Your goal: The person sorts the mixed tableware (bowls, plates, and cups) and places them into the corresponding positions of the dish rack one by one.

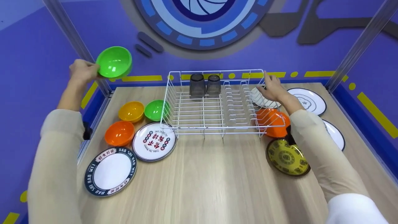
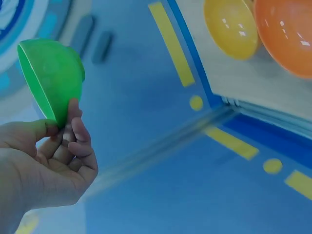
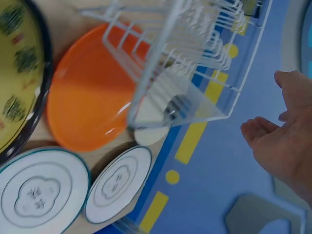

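Observation:
My left hand pinches the rim of a green bowl, raised at the back left well above the table. In the left wrist view, the thumb and fingers grip one edge of that bowl, which is tipped on its side. My right hand is over the right back corner of a white wire dish rack. Its fingers look spread and hold nothing; in the right wrist view the hand is apart from the rack. Two dark glasses stand upside down at the rack's back.
Left of the rack lie a second green bowl, a yellow bowl, an orange bowl and two patterned plates. On the right are an orange plate, a yellow-brown plate and several white plates.

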The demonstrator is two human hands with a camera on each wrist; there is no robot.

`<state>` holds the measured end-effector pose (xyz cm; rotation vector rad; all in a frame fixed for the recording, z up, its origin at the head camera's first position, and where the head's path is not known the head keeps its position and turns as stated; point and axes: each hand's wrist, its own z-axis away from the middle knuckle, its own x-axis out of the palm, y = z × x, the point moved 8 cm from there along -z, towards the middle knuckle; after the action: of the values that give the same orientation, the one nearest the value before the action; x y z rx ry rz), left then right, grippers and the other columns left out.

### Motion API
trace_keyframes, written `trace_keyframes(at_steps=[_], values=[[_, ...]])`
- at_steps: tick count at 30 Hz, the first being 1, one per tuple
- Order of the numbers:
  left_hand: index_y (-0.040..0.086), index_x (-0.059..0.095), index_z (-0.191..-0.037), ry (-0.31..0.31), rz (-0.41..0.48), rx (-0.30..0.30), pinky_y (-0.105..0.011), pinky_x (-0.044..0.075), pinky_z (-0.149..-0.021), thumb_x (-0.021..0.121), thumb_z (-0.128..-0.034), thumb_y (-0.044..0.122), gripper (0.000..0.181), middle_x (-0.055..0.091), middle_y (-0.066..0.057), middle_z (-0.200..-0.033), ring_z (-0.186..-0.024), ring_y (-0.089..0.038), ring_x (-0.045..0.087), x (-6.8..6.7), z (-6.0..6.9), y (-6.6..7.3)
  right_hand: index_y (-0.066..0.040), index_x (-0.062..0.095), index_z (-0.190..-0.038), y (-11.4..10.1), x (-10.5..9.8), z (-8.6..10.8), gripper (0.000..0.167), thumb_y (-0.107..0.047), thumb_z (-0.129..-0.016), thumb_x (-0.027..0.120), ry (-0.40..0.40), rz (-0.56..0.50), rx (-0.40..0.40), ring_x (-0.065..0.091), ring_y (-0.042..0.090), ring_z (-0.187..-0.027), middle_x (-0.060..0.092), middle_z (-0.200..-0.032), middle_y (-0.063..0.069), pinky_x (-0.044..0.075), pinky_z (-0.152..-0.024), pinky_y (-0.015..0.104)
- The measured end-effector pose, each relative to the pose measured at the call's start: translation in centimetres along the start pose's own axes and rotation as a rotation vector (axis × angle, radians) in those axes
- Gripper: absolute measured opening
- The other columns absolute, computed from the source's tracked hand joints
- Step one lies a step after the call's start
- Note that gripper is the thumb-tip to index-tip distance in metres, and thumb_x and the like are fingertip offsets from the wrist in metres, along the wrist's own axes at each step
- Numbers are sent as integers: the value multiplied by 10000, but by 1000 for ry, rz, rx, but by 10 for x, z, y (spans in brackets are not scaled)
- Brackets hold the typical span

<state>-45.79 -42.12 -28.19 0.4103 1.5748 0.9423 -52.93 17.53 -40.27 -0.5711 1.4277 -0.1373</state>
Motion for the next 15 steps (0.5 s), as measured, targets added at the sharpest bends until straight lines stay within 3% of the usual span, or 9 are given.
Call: trace_keyframes(at_steps=[3, 5, 9, 12, 15], values=[[-160, 583, -1307, -74, 37, 78, -129, 538, -603, 452, -1004, 82, 410, 661, 71, -681, -564, 48, 611, 35, 4, 19, 126, 16, -1578, -17, 0, -7, 744, -267, -1085, 412, 24, -59, -19, 110, 597, -1491, 101, -1577, 465, 125, -1231, 674], [-173, 613, -1261, -115, 63, 138, -131, 556, -618, 456, -993, 56, 385, 695, -34, -788, -586, 31, 634, 60, 7, 34, 143, 106, -1568, -30, 4, -13, 696, -244, -1083, 421, 56, -112, -41, 197, 578, -1480, 192, -1562, 455, 172, -1236, 646], [-119, 679, -1204, -201, 64, 215, -126, 502, -635, 482, -1013, 87, 344, 716, -76, -919, -677, -7, 602, 108, 16, 56, 144, 299, -1522, -60, 16, -21, 570, -187, -1079, 432, 109, -282, -83, 420, 507, -1404, 413, -1498, 389, 323, -1207, 558], [-103, 708, -1152, -260, 96, 254, -153, 460, -622, 500, -1027, 103, 318, 695, -5, -826, -707, -66, 584, 139, 21, 67, 119, 344, -1516, -82, 32, -25, 520, -174, -1092, 406, 60, -542, -60, 510, 417, -1346, 470, -1477, 343, 394, -1186, 484], [-126, 712, -1097, -314, 153, 296, -153, 488, -645, 507, -1038, 88, 303, 653, 36, -741, -716, -103, 599, 167, 27, 75, 96, 327, -1533, -101, 50, -28, 514, -197, -1112, 360, -28, -834, -2, 568, 301, -1238, 483, -1455, 309, 435, -1165, 429]])
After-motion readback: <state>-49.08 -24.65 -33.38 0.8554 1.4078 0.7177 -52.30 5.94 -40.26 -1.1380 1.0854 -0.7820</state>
